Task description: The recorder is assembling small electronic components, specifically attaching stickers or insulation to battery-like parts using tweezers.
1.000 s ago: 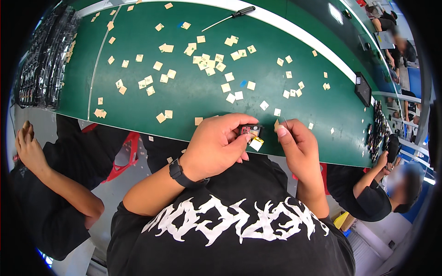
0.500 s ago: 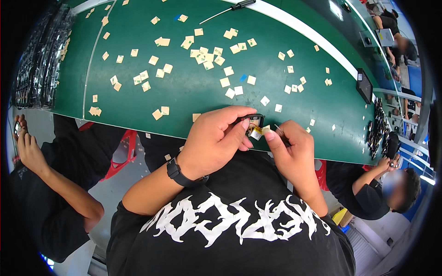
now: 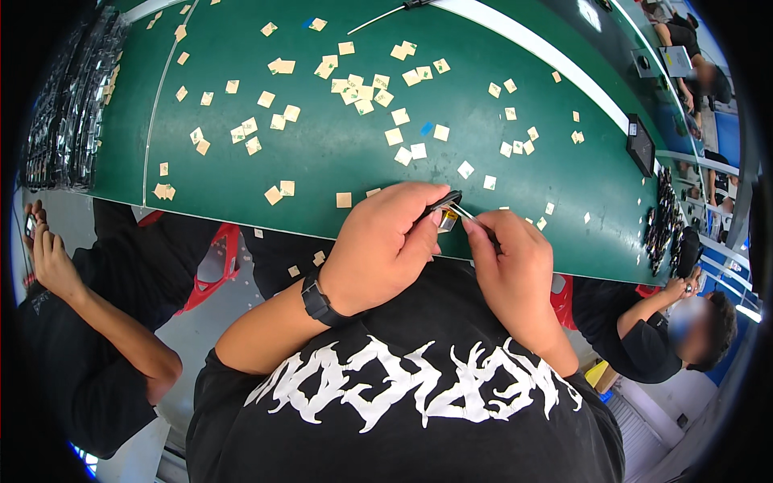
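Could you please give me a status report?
Left hand gripping small black device. Right hand holding thin metal tool, tip at device. Loose squares beyond, on table.

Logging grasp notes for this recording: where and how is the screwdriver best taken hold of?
Probably by its black handle, from above and the right, closing across its length. The handle is thicker than the slim metal shaft, which slants away toward the picture's lower left. The picture's top edge cuts off part of the handle.

Green workbench [image 3: 322, 165] bearing scattered pale squares [image 3: 344, 200]. A screwdriver [image 3: 409, 6] lies near the far edge; dark items [image 3: 663, 219] cluster at right.
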The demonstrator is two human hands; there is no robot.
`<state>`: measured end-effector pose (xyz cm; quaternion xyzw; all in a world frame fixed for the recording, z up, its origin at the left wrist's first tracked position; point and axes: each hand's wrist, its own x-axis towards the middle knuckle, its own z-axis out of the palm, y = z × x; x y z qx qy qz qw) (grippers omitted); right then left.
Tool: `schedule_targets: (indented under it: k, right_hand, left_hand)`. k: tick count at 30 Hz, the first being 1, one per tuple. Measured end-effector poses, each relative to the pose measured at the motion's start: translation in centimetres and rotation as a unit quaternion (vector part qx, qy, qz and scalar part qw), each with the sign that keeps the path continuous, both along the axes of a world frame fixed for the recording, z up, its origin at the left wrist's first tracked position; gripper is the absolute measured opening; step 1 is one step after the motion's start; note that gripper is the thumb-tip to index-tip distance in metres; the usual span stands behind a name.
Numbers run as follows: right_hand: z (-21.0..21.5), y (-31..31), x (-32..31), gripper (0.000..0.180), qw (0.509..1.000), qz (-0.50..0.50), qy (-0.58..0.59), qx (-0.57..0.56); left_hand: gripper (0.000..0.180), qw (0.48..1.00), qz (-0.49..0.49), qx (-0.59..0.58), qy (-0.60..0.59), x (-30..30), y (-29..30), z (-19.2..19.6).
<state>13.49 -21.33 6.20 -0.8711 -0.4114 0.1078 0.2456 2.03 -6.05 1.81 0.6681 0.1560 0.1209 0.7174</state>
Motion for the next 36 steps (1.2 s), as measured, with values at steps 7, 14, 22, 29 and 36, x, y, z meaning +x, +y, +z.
schedule_targets:
  k: [7, 14, 22, 29, 36]
  right_hand:
    - [-0.4, 0.1, -0.3, 0.009, 0.999, -0.004, 0.028, 0.015]
    - [-0.3, 0.0, -0.5, 0.015, 0.964, -0.087, 0.239, 0.082]
    - [-0.5, -0.6, 0.1, 0.014, 0.918, -0.098, 0.354, 0.148]
    - [-0.8, 0.2, 0.0, 0.029, 0.984, 0.061, 0.119, 0.119]
    - [-1.6, -0.4, -0.5, 0.013, 0.912, -0.082, 0.358, 0.181]
  left_hand:
    - [0.027, 0.998, -0.015, -0.047, 0.043, -0.2, 0.5, 0.5]
    - [0.031, 0.967, -0.014, -0.24, 0.082, -0.2, 1.2, 1.3]
    - [0.033, 0.977, -0.023, -0.204, 0.058, -0.5, 0.9, 0.4]
    - [0.029, 0.978, -0.016, -0.198, 0.057, -0.2, 0.6, 0.4]
    - [0.02, 0.972, -0.007, -0.224, 0.069, 0.2, 0.7, 0.6]
